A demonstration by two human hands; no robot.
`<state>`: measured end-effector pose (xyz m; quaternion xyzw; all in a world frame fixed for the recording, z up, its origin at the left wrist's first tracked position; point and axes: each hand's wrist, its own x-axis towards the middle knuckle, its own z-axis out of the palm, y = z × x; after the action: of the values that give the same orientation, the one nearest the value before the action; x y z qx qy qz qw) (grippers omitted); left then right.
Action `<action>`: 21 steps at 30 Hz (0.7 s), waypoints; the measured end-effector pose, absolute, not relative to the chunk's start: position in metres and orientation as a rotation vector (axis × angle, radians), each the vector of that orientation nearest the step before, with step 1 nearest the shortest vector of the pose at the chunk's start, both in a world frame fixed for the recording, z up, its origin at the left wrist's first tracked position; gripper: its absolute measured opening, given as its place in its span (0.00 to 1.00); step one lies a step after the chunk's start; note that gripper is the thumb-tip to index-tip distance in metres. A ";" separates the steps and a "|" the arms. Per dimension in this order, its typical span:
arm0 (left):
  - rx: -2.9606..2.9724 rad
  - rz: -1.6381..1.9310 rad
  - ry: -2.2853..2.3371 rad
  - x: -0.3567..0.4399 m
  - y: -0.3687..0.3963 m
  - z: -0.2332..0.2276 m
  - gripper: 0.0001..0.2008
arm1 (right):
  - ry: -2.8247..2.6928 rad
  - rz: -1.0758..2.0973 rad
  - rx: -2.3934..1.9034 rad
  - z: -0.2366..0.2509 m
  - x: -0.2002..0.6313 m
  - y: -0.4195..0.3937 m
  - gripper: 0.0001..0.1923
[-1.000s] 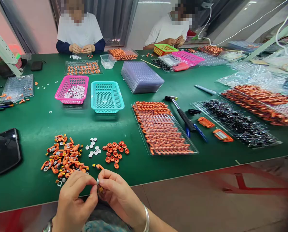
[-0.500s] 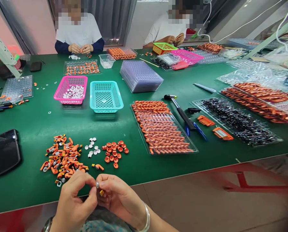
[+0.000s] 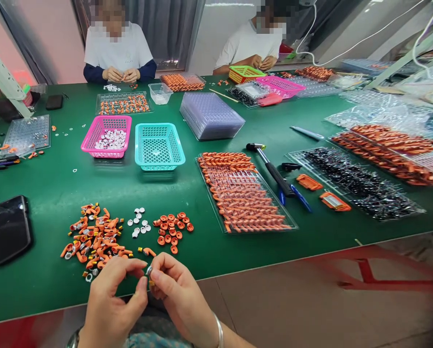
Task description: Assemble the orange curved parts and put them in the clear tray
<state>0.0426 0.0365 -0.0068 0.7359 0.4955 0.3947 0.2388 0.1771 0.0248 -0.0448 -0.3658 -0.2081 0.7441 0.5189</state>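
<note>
My right hand (image 3: 182, 295) pinches a small earbud part (image 3: 149, 270) with a silvery round face and a yellow tab, mostly covered by the fingers. Close against its left side is my left hand (image 3: 116, 295), thumb and forefinger apart with a gap between them; whether the thumb tip touches the part cannot be made out. Just beyond my hands lies a heap of orange earbud stems (image 3: 100, 237) with yellow tabs. A single orange stem (image 3: 150, 252) lies nearer my fingers. Small white caps (image 3: 138, 223) and round orange shells (image 3: 172, 227) sit beside the heap.
A phone (image 3: 11, 229) lies at left. Pink basket (image 3: 87, 145) and turquoise basket (image 3: 160, 166) stand mid-table. Right are a tray of orange parts (image 3: 245, 193), a hammer (image 3: 274, 171) and a tray of black parts (image 3: 361, 179). Two people work across the green table (image 3: 129, 186).
My right hand has turned and its fingers have closed further over the earbud part, shifting slightly up and right. My left thumb and forefinger have parted from their pinch beside it.
</note>
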 end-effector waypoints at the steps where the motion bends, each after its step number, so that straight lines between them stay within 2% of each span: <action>1: 2.048 1.087 1.352 0.043 0.037 -0.007 0.07 | -0.509 1.784 -0.880 -0.045 0.177 0.025 0.20; 6: 2.137 1.166 1.301 0.042 0.030 -0.009 0.09 | -0.643 1.663 -0.950 -0.051 0.175 0.022 0.19; 11: 2.052 1.078 1.267 0.041 0.025 -0.008 0.09 | -0.780 1.529 -0.962 -0.054 0.173 0.019 0.18; 21: 2.088 1.117 1.334 0.040 0.032 -0.009 0.06 | -0.652 1.583 -0.889 -0.065 0.171 0.017 0.14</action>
<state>0.0404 0.0316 -0.0094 0.7511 0.4799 0.4018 0.2102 0.1712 0.0171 -0.0645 -0.3786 -0.2778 0.6744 0.5697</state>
